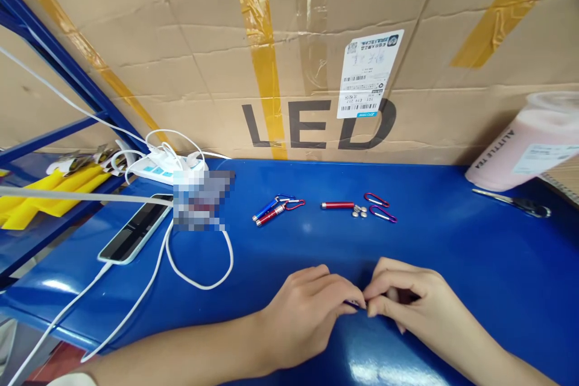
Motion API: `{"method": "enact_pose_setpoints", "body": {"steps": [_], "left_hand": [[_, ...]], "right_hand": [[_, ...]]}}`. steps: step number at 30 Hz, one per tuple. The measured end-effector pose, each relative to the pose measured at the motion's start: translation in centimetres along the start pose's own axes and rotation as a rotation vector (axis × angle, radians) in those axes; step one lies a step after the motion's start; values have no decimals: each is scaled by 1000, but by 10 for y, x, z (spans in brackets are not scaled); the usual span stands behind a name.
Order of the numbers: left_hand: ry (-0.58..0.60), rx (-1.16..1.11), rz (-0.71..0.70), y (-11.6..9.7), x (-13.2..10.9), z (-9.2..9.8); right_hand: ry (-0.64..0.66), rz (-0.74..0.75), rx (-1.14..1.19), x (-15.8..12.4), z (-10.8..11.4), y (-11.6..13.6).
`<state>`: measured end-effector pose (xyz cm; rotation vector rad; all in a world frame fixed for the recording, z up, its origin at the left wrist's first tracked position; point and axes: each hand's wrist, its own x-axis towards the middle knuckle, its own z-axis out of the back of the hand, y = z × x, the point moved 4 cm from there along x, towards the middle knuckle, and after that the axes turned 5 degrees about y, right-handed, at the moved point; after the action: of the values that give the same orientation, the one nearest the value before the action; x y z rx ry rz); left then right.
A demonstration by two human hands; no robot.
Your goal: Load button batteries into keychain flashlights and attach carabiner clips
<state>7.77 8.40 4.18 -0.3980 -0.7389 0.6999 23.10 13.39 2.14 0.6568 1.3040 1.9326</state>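
My left hand (312, 307) is closed on a small dark piece (351, 303), mostly hidden by the fingers. My right hand (407, 292) meets it fingertip to fingertip, thumb and forefinger pinched; what lies between them is too small to make out. Beyond the hands lies a red flashlight tube (337, 205) with several silver button cells (363, 213) at its right end. A red carabiner (376, 199) and a purple-blue carabiner (383, 213) are just right of the cells. To the left, a blue mini flashlight (266, 209) and a red mini flashlight (270, 215) lie together, carabiners attached.
On the blue table (280, 253), a phone (136, 229) with white cables and a power strip (167, 166) occupy the left. A pink drink cup (520, 145) and scissors (515, 202) are at the right. A large cardboard box (190, 60) stands along the back edge.
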Motion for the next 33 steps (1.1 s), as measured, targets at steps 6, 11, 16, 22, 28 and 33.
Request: {"method": "enact_pose_setpoints", "body": {"steps": [6, 11, 16, 22, 28, 33], "left_hand": [[-11, -9, 4, -1, 1, 0], [-5, -24, 15, -1, 1, -1], [17, -99, 27, 1, 1, 1], [21, -193, 172, 6, -1, 1], [57, -134, 246, 9, -3, -1], [95, -121, 255, 11, 0, -1]], "right_hand": [[20, -21, -5, 0, 0, -1], [41, -65, -16, 0, 2, 0], [61, -163, 36, 1, 1, -1], [40, -184, 121, 3, 3, 3], [25, -166, 141, 4, 5, 0], [-18, -126, 134, 3, 6, -1]]}}
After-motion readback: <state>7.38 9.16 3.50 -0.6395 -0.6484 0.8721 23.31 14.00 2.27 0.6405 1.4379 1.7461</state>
